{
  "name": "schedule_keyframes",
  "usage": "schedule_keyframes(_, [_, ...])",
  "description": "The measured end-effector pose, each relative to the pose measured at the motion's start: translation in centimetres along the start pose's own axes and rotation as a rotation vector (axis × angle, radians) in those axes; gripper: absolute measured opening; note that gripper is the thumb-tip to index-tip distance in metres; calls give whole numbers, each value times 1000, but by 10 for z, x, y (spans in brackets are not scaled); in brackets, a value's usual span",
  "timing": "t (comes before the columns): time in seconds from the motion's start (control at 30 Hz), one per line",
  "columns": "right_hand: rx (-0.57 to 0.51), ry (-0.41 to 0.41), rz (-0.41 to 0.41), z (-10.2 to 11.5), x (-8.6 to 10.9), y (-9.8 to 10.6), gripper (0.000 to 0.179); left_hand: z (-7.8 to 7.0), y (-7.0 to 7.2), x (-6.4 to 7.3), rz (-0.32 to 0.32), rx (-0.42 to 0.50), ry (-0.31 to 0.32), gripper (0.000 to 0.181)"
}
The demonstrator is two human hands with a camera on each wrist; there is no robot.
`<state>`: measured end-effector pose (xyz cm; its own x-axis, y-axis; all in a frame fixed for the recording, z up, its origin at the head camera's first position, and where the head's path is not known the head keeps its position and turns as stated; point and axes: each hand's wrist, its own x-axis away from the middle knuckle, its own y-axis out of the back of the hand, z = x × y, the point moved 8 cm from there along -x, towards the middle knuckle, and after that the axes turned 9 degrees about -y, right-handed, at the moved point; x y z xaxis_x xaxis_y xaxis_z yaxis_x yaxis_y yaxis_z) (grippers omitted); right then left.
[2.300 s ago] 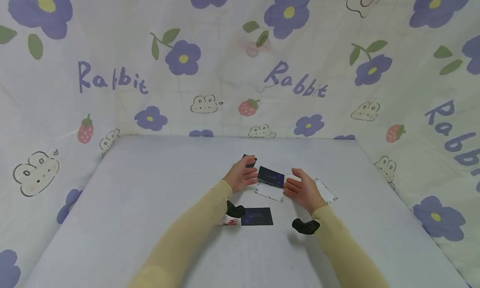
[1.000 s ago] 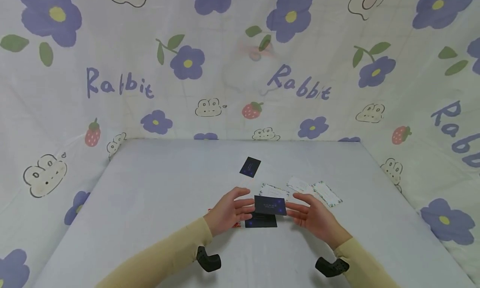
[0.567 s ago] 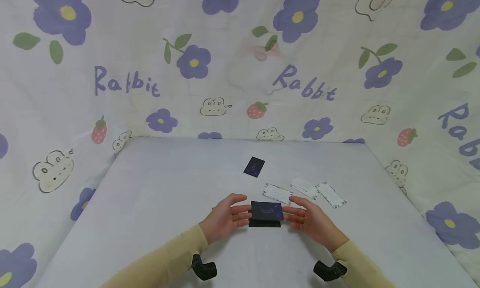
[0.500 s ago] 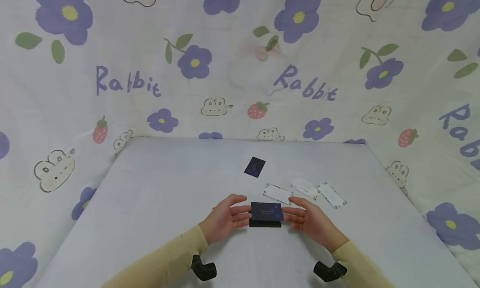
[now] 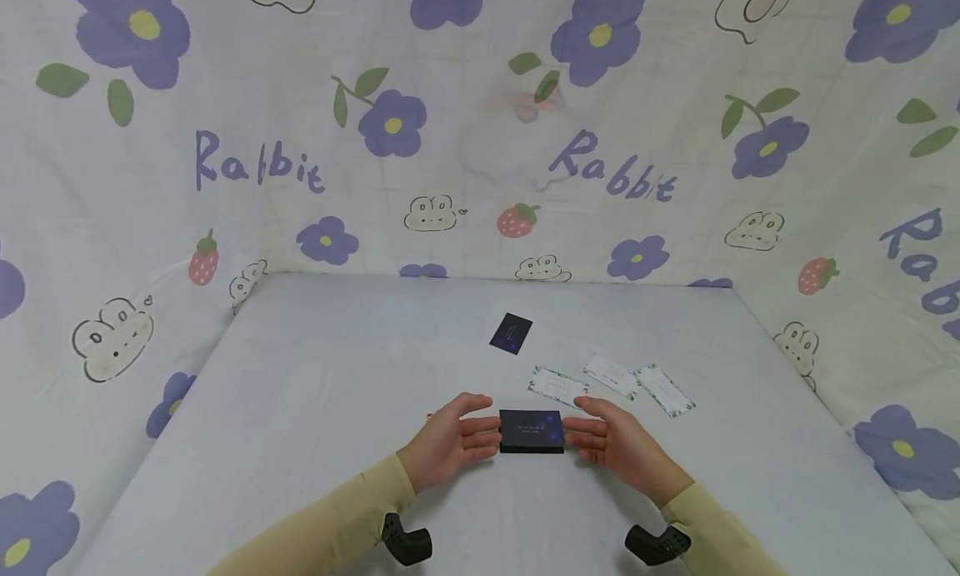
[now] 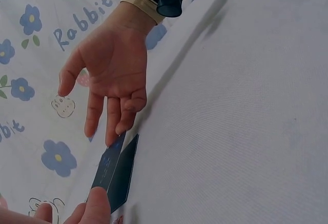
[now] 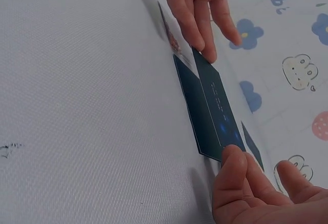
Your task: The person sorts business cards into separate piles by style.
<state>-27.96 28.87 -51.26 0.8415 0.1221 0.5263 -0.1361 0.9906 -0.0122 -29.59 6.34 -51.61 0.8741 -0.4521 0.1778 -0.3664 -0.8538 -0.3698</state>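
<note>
A dark blue business card [image 5: 531,428] spans the gap between my two hands, its short ends at the fingertips. My left hand [image 5: 446,444] touches its left end with fairly straight fingers, the thumb raised away. At the right end, the fingertips of my right hand [image 5: 626,453] bear on the card in the same way. Close beneath lies a second dark business card [image 7: 197,114], mostly covered in the head view, its near edge showing. A white card with a red print [image 7: 171,34] lies beside that lower card, largely hidden behind my left hand in the head view.
Farther back on the white table [image 5: 337,368] lies another dark card [image 5: 512,333]. Several white cards with leafy borders, such as the rightmost card [image 5: 666,390], lie behind my right hand. A printed curtain [image 5: 465,142] encloses the table's back and sides.
Both hands have brought the dark card toward me from beside the white cards, then lowered it over the other dark card. The far dark card is now uncovered by my left hand.
</note>
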Motion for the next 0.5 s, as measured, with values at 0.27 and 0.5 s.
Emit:
schedule_keyframes(0.27, [-2, 7, 4, -1, -1, 0, 69, 2, 1, 0, 5, 0, -3, 68])
schedule_keyframes(0.5, [17, 14, 6, -3, 0, -1, 68, 3, 0, -1, 29, -3, -5, 69])
